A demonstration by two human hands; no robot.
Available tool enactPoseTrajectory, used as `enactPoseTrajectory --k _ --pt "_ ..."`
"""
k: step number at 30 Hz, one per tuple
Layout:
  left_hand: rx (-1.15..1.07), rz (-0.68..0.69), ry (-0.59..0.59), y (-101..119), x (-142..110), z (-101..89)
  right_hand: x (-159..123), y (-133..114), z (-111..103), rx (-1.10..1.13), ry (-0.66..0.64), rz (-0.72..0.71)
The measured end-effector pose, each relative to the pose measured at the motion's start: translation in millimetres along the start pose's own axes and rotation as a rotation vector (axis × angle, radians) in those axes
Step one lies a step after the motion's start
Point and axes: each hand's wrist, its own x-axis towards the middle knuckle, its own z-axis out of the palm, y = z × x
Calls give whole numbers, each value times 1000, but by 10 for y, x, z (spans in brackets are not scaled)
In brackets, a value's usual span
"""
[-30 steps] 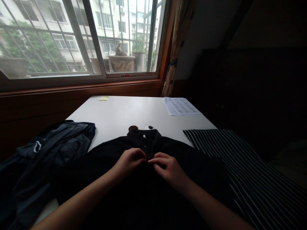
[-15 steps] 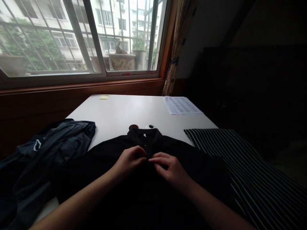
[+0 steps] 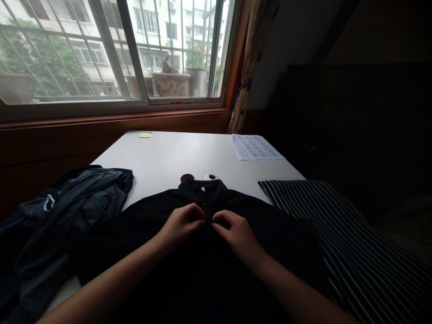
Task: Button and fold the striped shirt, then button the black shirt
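A black collared shirt (image 3: 158, 211) lies flat on the white table (image 3: 175, 155), collar pointing away from me. Both hands meet on its button placket just below the collar. My left hand (image 3: 180, 225) is curled, fingertips pinching the fabric at the placket. My right hand (image 3: 234, 234) is curled too, its thumb and fingers pressed on the other side of the placket. Small light buttons show above the fingers.
A dark grey-blue garment (image 3: 70, 202) is heaped at the left. A black-and-white striped garment (image 3: 337, 225) lies at the right. A printed paper sheet (image 3: 254, 147) and a yellow sticky note (image 3: 145, 134) lie farther back. Two small round objects (image 3: 199, 177) sit behind the collar.
The right hand's fingers have curled in tighter against the placket. The left hand has hardly moved.
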Motion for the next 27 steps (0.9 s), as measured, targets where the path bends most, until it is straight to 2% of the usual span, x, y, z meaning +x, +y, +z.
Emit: enactPoseTrajectory --k 11,27 --pt "43 35 20 -6 -8 30 0 -41 16 -67 15 -58" --pt "84 58 18 -43 -9 17 5 -63 10 -62 12 -45"
